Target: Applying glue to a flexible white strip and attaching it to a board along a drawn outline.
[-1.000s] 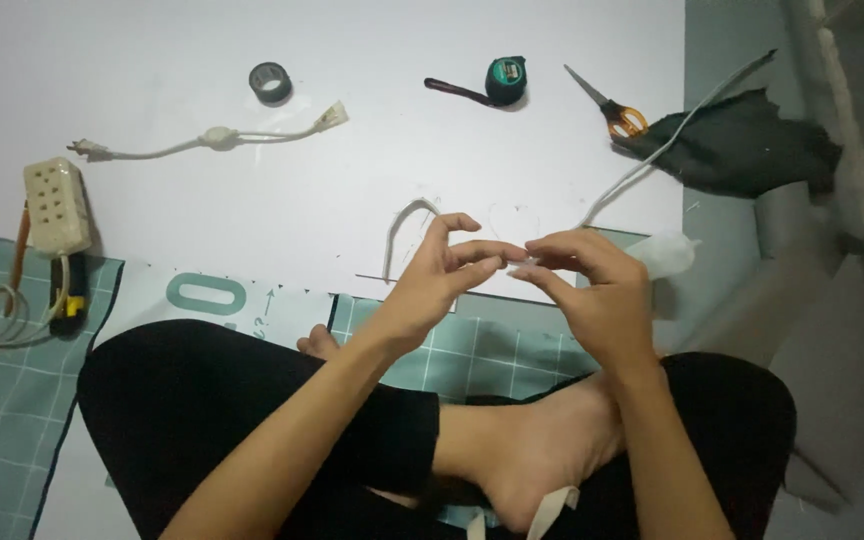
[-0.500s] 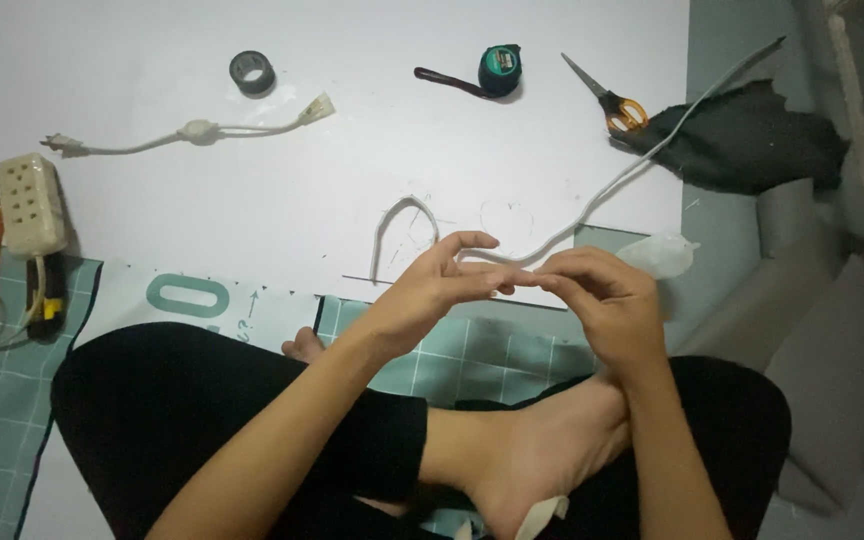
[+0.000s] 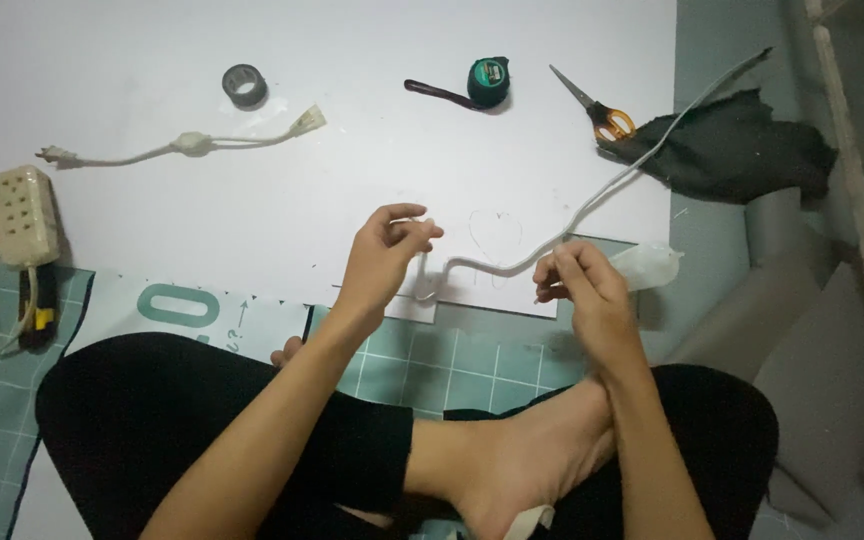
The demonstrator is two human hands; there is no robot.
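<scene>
I sit cross-legged on a green cutting mat (image 3: pixel 472 350). A long white cable (image 3: pixel 607 185) runs from the upper right across the white sheet (image 3: pixel 372 160) to its near edge. My left hand (image 3: pixel 382 255) pinches the cable's near end, which hangs down from the fingertips. My right hand (image 3: pixel 582 290) sits just below the cable, farther right. Its fingers are pinched together, and whatever is between them is too small to make out. A thin wire loop (image 3: pixel 497 235) lies on the sheet between the two hands.
On the sheet lie a black tape roll (image 3: pixel 245 85), a green tape measure (image 3: pixel 487 80), orange-handled scissors (image 3: pixel 600 112) and a short white cord (image 3: pixel 187 145). At the left are a beige power strip (image 3: pixel 24 215) and pliers (image 3: pixel 37 300). At the right, a dark cloth (image 3: pixel 742 150).
My hands were together on the cable end. They have since pulled apart, the right hand moving right and down and the left staying on the cable.
</scene>
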